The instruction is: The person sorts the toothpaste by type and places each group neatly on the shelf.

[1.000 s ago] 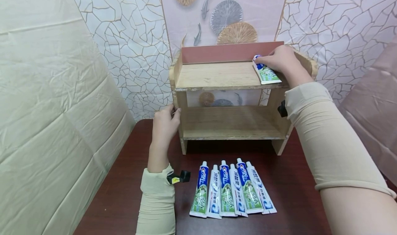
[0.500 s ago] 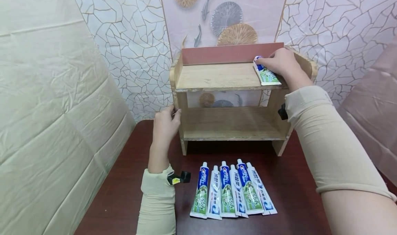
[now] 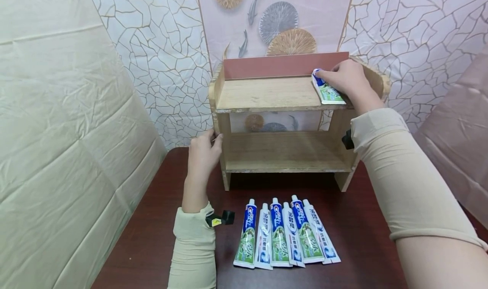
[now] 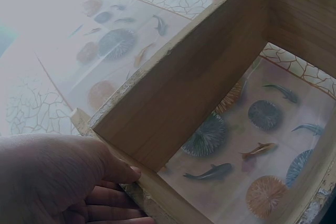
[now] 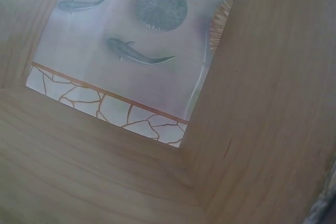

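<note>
A small wooden shelf (image 3: 263,95) stands on the dark table, with two boards and a pink back strip. On its upper board, toward the right end, lies a blue and green toothpaste tube (image 3: 329,93), its bottom end toward me. My right hand (image 3: 347,77) holds that tube near the cap, thumb on top; its other fingers are mostly hidden. With my left hand (image 3: 203,152) I grip the edge of the shelf's left side panel, the thumb lying along the edge in the left wrist view. No hand shows in the right wrist view, only the shelf's inside (image 5: 262,87).
Several toothpaste tubes lie side by side on the table (image 3: 152,238) in front of the shelf, caps toward it. Blue-green tubes (image 3: 279,234) alternate with white ones (image 3: 293,236). Patterned cloth (image 3: 160,60) hangs behind, and pale padded cloth (image 3: 76,145) closes off the left.
Hardly anything moves. Both hands keep their places, the toothpaste tube stays on the upper board, and the whole head view shifts only slightly.
</note>
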A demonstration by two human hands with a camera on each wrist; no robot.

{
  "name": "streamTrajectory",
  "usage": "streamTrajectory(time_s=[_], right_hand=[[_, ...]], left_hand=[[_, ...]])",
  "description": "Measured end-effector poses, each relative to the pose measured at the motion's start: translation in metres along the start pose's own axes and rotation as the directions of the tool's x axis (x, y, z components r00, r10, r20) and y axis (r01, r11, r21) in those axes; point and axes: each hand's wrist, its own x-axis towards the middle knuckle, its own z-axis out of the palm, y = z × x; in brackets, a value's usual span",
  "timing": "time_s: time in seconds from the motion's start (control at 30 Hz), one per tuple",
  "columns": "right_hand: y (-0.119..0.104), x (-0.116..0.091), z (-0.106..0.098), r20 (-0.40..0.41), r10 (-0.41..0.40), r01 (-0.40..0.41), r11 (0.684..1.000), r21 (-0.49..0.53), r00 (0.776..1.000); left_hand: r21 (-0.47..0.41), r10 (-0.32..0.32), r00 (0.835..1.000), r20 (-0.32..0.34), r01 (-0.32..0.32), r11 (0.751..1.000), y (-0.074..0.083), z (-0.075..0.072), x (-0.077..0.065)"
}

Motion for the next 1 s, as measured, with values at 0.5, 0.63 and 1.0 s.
streamTrajectory(time_s=[0.5,0.63,1.0], right_hand=[[0.002,-0.010,0.002,-0.047,0.038,-0.036,0.998,0.048,0.998],[0.005,-0.013,0.000,-0.056,0.016,-0.012,0.998,0.058,0.998],[0.008,-0.024,-0.002,-0.111,0.005,0.007,0.994,0.110,0.994]], left_hand=[[-0.015,0.004,1.000,-0.003,-0.004,1.000,0.001,-0.001,-0.001],[-0.015,0.003,1.000,-0.002,-0.003,1.000,0.002,-0.001,-0.001],[-0.008,-0.005,1.000,0.003,0.005,1.000,0.000,0.000,-0.001]])
